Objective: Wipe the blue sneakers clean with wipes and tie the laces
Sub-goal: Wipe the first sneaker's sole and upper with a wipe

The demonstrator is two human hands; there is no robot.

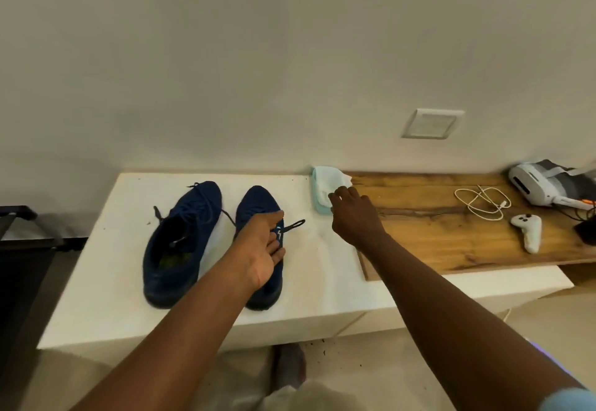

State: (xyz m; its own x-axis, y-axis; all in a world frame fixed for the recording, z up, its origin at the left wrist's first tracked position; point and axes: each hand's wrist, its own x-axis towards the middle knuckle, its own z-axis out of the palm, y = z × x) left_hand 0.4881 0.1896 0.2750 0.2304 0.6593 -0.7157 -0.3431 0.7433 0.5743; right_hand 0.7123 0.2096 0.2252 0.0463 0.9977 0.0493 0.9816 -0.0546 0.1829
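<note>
On the white bench (106, 281) the two blue sneakers stand side by side, toes to the wall, so their long axes run straight away from the person. The left sneaker (180, 243) is untouched, its laces loose. The left hand (261, 243) hovers over the right sneaker (258, 204), palm turned inward, fingers relaxed and slightly spread, gripping nothing. A loose lace end (295, 225) lies just beyond its fingertips. Further right, near the wall where the bench meets the wooden board (435, 233), sits the wipes pack (317, 185), its long axis also pointing at the wall, with a white wipe (335, 180) standing up from its top. The right hand (354, 214) is the nearer one: it comes at the pack from the right, fingertips (337, 193) curled down onto the wipe's near edge, though I cannot tell whether they pinch it. The wipe lies just ahead and left of those fingers, so the pull probably goes up and back toward the person
</note>
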